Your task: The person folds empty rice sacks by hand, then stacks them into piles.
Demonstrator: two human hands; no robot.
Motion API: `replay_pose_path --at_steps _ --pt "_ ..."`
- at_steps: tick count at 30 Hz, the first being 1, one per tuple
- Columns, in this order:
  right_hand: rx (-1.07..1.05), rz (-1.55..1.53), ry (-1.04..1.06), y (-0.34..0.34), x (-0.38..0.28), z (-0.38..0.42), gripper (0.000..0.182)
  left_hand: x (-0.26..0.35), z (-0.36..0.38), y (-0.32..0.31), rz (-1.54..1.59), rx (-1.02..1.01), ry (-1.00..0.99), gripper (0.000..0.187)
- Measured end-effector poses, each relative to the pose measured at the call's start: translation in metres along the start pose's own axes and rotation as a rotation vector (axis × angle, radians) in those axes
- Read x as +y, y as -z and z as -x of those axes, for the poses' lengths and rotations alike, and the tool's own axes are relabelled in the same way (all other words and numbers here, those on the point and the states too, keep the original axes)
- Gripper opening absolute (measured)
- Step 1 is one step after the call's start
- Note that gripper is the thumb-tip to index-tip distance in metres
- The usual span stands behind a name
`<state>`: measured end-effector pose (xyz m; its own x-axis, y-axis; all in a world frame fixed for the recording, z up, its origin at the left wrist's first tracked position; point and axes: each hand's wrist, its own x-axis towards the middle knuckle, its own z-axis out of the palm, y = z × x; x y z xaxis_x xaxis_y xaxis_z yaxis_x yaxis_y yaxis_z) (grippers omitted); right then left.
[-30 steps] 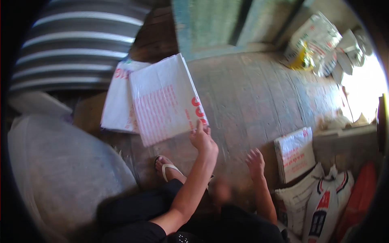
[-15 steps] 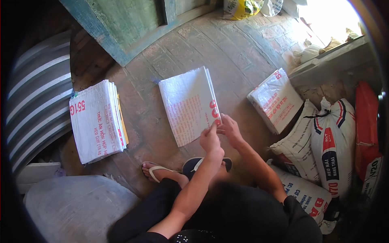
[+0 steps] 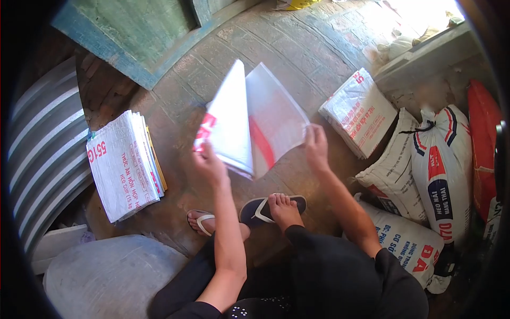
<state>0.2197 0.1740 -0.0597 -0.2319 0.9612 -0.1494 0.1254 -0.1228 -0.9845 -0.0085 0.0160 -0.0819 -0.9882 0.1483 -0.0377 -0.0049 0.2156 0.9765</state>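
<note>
A folded white sack with red print [image 3: 234, 122] hangs partly opened above the brick floor, its two halves spread in a V. My left hand [image 3: 209, 162] pinches its left edge beside a red printed patch. With closed fingers, my right hand [image 3: 316, 143] grips the right corner of the other, paler half. To the left lies a stack of folded sacks [image 3: 119, 165] marked 551G. Another folded stack [image 3: 358, 114] rests on the floor to the right.
Full feed bags [image 3: 441, 175] lean along the right side, with a red bag [image 3: 482, 149] beyond. Corrugated grey sheeting [image 3: 50, 143] curves at the left, above a grey rounded sack [image 3: 111, 271]. A blue-green door panel [image 3: 133, 37] stands at the top. My sandalled feet [image 3: 281, 210] are below the sack.
The sack has lifted and opened from a flat folded shape. My hands, close together before, are now apart at its two sides. The view has shifted slightly.
</note>
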Motion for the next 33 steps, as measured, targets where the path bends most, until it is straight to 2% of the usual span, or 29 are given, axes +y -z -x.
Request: replay_pose_path --at_steps 1,2,4,6,9,10,11,12,13,14,15,16,17,19,20,21,24,25,28,33 --pt "0.077 0.037 0.052 0.014 -0.001 -0.01 0.019 0.006 -0.01 0.009 0.067 0.08 0.02 0.032" --pt "0.223 0.149 0.207 0.03 0.015 -0.023 0.02 0.013 -0.018 0.017 0.137 0.16 0.04 0.033" --pt "0.297 0.201 0.092 0.061 0.025 -0.03 0.023 0.009 -0.025 0.028 0.096 0.301 0.047 0.033" --pt "0.289 0.32 0.029 0.08 0.034 -0.028 0.026 -0.033 -0.029 0.035 0.065 0.382 0.105 0.035" --pt "0.314 0.459 0.023 0.085 0.061 -0.017 0.03 -0.058 -0.011 0.035 -0.127 0.402 0.16 0.041" --pt "0.33 0.494 0.03 0.083 0.072 -0.014 0.031 -0.07 -0.004 0.03 -0.2 0.461 -0.01 0.055" --pt "0.404 0.668 0.027 0.075 0.075 -0.008 0.039 -0.057 0.006 0.023 -0.533 0.513 -0.13 0.062" --pt "0.311 0.745 0.167 0.063 0.069 0.001 0.04 -0.043 0.018 0.017 -0.868 0.552 -0.257 0.069" --pt "0.219 0.816 0.309 0.05 0.05 0.012 0.041 -0.046 0.024 0.015 -0.752 0.4 -0.353 0.078" --pt "0.124 0.886 0.452 0.038 0.04 0.02 0.042 -0.067 0.023 0.012 -0.603 0.154 -0.507 0.071" --pt "-0.093 0.856 0.436 0.029 0.046 0.025 0.038 -0.076 0.024 0.007 -0.444 -0.093 -0.644 0.064" --pt "-0.311 0.819 0.415 0.021 0.052 0.03 0.035 -0.086 0.036 -0.001 -0.508 -0.23 -0.592 0.054" --pt "-0.437 0.859 0.458 0.013 0.056 0.036 0.034 -0.083 0.053 -0.012 -0.57 -0.365 -0.537 0.044" --pt "-0.688 0.931 0.552 -0.003 0.063 0.043 0.032 -0.079 0.074 -0.018 -0.638 -0.412 -0.515 0.036" --pt "-0.701 0.925 0.543 -0.008 0.066 0.044 0.031 -0.078 0.079 -0.017 -0.671 -0.438 -0.508 0.032" --pt "-0.71 0.919 0.528 -0.012 0.069 0.047 0.03 -0.078 0.081 -0.014 -0.711 -0.444 -0.547 0.036" --pt "-0.693 0.936 0.542 -0.013 0.077 0.052 0.031 -0.069 0.079 -0.016 -0.562 -0.384 -0.427 0.044" --pt "-0.685 0.932 0.547 -0.011 0.078 0.051 0.032 -0.063 0.075 -0.015 -0.643 -0.399 -0.474 0.052" --pt "-0.685 0.92 0.601 -0.008 0.079 0.05 0.033 -0.062 0.06 -0.008 -0.75 -0.475 -0.634 0.054" --pt "-0.692 0.836 0.685 -0.002 0.083 0.046 0.029 -0.039 -0.007 0.028 -0.867 -1.082 -0.948 0.045"
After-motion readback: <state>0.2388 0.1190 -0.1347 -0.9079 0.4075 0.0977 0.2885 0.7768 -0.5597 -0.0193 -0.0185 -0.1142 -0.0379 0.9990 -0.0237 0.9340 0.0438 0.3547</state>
